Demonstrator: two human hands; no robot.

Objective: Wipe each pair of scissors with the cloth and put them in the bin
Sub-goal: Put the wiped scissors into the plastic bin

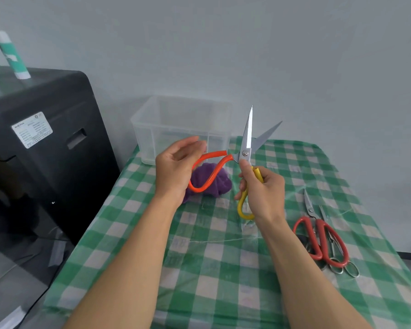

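Note:
Above the table I hold a pair of scissors (247, 136) with its steel blades spread apart and pointing up. My left hand (173, 172) holds the orange handle loop (211, 176), fingers loosely curved round it. My right hand (263, 191) grips the yellow handle loop (243, 210), thumb up near the pivot. A crumpled purple cloth (220, 182) lies on the table just under the orange loop, and neither hand touches it. The clear plastic bin (152, 129) stands behind, at the table's far left corner.
Red-handled scissors (318, 243) lie on the right of the green checked tablecloth (223, 269), over small metal scissors (339, 255). A black machine (45, 138) stands left of the table, with a green and white bottle (11, 55) on top. A grey wall is behind.

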